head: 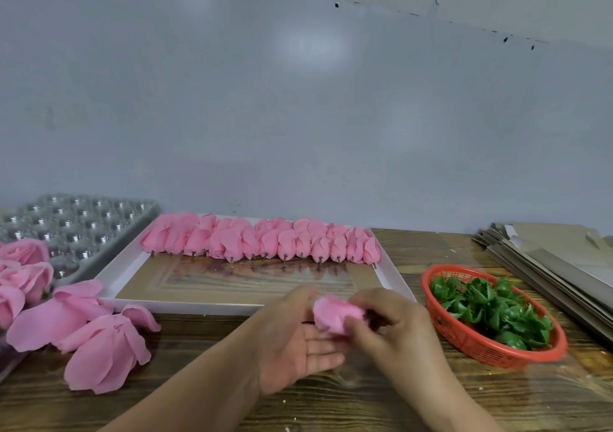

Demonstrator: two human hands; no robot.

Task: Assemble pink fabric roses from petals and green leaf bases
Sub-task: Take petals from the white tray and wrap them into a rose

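the left hand [298, 342] lay palm up above the bench [205, 408], fingers straight and relaxed, cradling a pink bud [335, 315] against the fingertips. the right hand [394, 325] had curled fingers pinching the bud from the right side; whether a green base was already in that grip could not be told, the area being blurred. the bud was held in the air just in front of the tray [119, 279], not resting on anything.

the tray held a row of buds [262, 241] on short stems along its far edge. a red basket [471, 342] of green bases [487, 305] stood just right of the hands. opened petal sets [99, 342] lay on the bench to the left, with finished roses [23, 266] beyond them and a plastic cup tray [76, 226] behind. flat cardboard [547, 259] was stacked at far right.

risks judged from here: the petals looked soft and loosely wrapped, so a slack pinch could let the bud unfurl or drop. a hard squeeze could crease it. reaching for a base with the right hand would leave the bud on an open palm, where it could roll off.
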